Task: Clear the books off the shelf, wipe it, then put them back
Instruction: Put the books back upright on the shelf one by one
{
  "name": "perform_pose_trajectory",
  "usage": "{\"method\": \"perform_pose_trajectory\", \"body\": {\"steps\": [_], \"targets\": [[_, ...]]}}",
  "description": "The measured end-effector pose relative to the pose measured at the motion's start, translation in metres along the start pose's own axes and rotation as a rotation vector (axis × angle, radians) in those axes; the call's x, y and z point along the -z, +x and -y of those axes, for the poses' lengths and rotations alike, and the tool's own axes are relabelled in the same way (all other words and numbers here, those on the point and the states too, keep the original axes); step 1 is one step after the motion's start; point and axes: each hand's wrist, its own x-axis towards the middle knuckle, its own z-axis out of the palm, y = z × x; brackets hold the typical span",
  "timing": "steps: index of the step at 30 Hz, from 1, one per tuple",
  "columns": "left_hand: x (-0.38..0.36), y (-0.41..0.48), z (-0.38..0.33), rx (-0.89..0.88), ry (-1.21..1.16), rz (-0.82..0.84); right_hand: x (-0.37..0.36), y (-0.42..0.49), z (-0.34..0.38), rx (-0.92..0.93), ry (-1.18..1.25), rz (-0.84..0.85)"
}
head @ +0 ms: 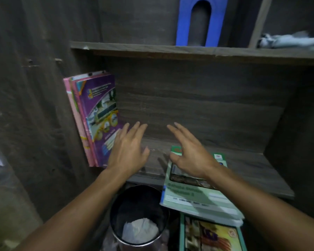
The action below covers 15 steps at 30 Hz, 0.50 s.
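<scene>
A few thin books stand upright against the left wall of the dark wooden shelf; the front one has a purple cover and pink ones stand behind it. My left hand reaches in with straight fingers, its fingertips beside the purple book's lower right edge. A green book lies flat, hanging over the shelf's front edge. My right hand hovers over its far end, fingers spread and holding nothing.
A dark round bin with white crumpled paper inside stands below the shelf front. Another book with a yellow and green cover lies under the green one. On the upper shelf stand a blue plastic thing and a pale cloth.
</scene>
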Motion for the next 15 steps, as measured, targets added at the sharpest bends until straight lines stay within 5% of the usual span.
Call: {"method": "perform_pose_trajectory", "body": {"steps": [15], "targets": [[-0.097,-0.033,-0.092,-0.105,-0.087,0.239,0.021,-0.115,-0.101,-0.373,-0.149,-0.006]]}}
